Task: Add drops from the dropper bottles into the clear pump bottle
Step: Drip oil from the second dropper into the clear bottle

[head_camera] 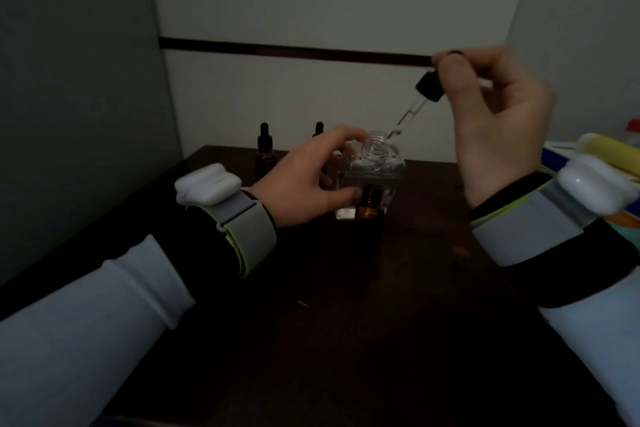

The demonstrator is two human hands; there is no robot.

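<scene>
Our sleeves (86, 322) are reaching across the dark table (346, 322), where the uncapped amber bottle (370, 208) is standing just before the clear bottle (375, 166), likely handy for refilling the dropper (415, 104). We are gripping the clear bottle with our left hand (304, 180) to steady its open neck, while our right hand (495, 121) is pinching the dropper bulb, tilting the glass tip just over that rim; two capped bottles (265, 149) are waiting behind.

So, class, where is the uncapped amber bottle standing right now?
In the head view the uncapped amber bottle stands mid-frame on the table, directly in front of the clear pump bottle, beside the thumb of the left hand.
</scene>
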